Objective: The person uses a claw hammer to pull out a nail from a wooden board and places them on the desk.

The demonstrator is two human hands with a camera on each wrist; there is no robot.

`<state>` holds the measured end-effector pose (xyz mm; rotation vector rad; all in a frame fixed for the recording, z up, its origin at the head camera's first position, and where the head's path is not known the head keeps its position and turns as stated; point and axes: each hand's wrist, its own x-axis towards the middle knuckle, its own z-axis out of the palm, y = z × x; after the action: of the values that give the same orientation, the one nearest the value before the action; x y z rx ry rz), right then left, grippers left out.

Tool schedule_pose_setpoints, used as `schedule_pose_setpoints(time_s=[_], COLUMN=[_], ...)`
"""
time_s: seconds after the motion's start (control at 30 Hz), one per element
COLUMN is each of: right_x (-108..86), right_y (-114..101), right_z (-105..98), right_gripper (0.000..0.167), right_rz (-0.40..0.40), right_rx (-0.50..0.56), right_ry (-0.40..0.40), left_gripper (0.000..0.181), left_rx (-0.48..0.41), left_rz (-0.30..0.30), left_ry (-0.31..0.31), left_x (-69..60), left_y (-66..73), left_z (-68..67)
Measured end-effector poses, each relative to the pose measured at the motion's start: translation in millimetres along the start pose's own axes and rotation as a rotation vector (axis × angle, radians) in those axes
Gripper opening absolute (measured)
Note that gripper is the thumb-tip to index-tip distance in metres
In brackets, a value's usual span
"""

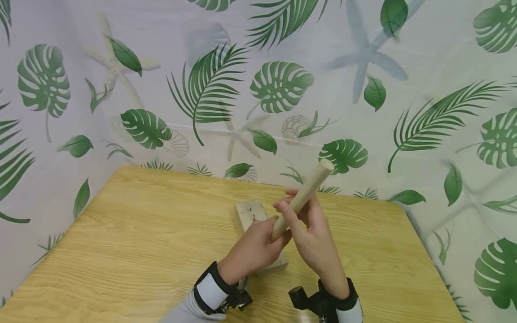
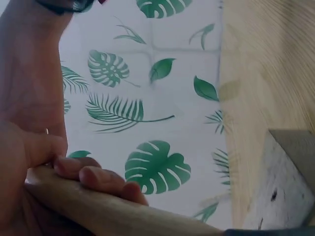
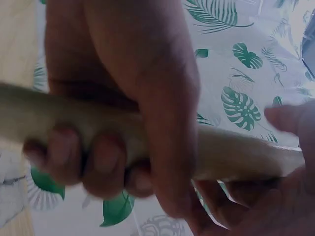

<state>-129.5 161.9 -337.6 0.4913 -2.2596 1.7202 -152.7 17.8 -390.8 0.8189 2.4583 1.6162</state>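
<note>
A pale round wooden rod [image 1: 310,186] slants up and to the right over the table. My left hand [image 1: 254,246] grips its lower end, hiding that end in the head view. Farther up, my right hand [image 1: 313,233] holds the rod between thumb and curled fingers. In the right wrist view, the rod [image 3: 236,152] passes through one fist, with the other hand's fingers beneath it. Under my left hand, a flat wooden block [image 1: 247,210] lies on the table, with small dark upright pieces on top; its middle is partly covered.
The wood-grain table [image 1: 161,233] reaches back to a leaf-patterned cloth [image 1: 226,103]. Cloth also hangs at both sides. In the left wrist view, a dark grey edge [image 2: 268,232] shows at the lower right; I cannot tell what it belongs to.
</note>
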Motion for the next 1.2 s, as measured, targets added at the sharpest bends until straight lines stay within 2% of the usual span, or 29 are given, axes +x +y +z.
schedule_pose_setpoints(time_s=[0.13, 0.23, 0.37, 0.5, 0.6, 0.67, 0.73, 0.8, 0.87, 1.0, 1.1, 1.2], right_x=[4.3, 5.0, 4.0, 4.2, 5.2, 6.9, 9.7, 12.8, 15.6, 20.1, 23.8, 27.3], right_y=[-5.0, -6.9, -7.5, -8.5, -9.0, -9.1, -9.2, -9.2, -8.6, -5.0, -1.2, 3.1], right_z=[9.4, 13.6, 15.4, 16.7, 18.3, 18.8, 18.7, 18.5, 17.9, 18.3, 20.2, 22.4], right_gripper=[0.019, 0.019, 0.020, 0.027, 0.029, 0.029, 0.029, 0.031, 0.034, 0.040, 0.042, 0.043], right_rz=[-0.044, -0.088, -0.130, -0.157, -0.186, -0.215, -0.235, -0.240, -0.230, -0.202, -0.199, -0.199], right_rx=[0.069, 0.072, 0.068, 0.085, 0.121, 0.157, 0.198, 0.240, 0.272, 0.284, 0.227, 0.180], right_ry=[0.097, 0.125, 0.155, 0.187, 0.226, 0.260, 0.291, 0.315, 0.325, 0.319, 0.317, 0.312], left_gripper=[0.023, 0.020, 0.026, 0.019, 0.022, 0.033, 0.041, 0.041, 0.042, 0.037, 0.038, 0.036], left_rx=[-0.047, -0.079, -0.112, -0.106, -0.068, -0.063, -0.063, -0.048, 0.005, 0.217, 0.352, 0.443], left_rz=[0.007, 0.023, 0.038, 0.066, 0.121, 0.157, 0.162, 0.138, 0.084, -0.063, -0.158, -0.191], left_ry=[-0.026, -0.034, -0.065, -0.105, -0.171, -0.229, -0.267, -0.252, -0.188, -0.054, -0.036, -0.064], left_x=[-2.4, -4.9, -8.1, -9.0, -8.1, -6.1, -3.2, -0.2, 1.9, 4.5, 5.4, 6.1], left_y=[3.9, 5.5, 8.1, 9.9, 8.8, 6.6, 1.2, -7.4, -19.8, -48.4, -66.2, -78.9], left_z=[2.3, 4.3, 7.2, 7.5, 1.3, -7.1, -19.3, -33.2, -45.3, -57.4, -57.2, -54.4])
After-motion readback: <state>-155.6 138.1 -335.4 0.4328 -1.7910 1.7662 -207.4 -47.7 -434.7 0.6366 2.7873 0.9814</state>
